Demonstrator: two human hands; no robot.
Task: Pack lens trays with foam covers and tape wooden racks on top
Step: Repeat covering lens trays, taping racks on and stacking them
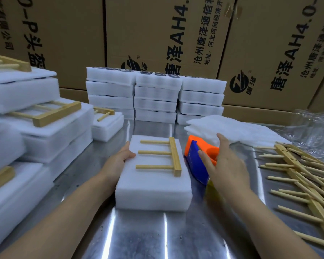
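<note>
Lying in the middle of the shiny metal surface (157, 234) is the covered tray (153, 186), a white foam block with a seam along its near side; a wooden rack (164, 157) lies flat on top of it, its bar towards the right and its three pegs pointing left. The left hand (120, 158) holds the block's left edge, thumb curled onto the top face and the fingers along the side. The right hand (227, 163) is spread with straight fingers above the tape dispenser (195, 163), an orange and blue one standing just beside the block's right edge; the thumb overlaps the blue part, though I cannot tell whether it touches.

Behind the dispenser sits a loose pile of foam sheets (224, 126); to the right a heap of loose racks (305, 176) sprawls over the surface, with crumpled clear plastic (312, 126) beyond it. At the back stand three stacks of foam trays (155, 96), the top ones showing round lens rims; on the left are more foam stacks (45, 131), several with a rack on top. Printed cardboard boxes (157, 34) form the wall behind.
</note>
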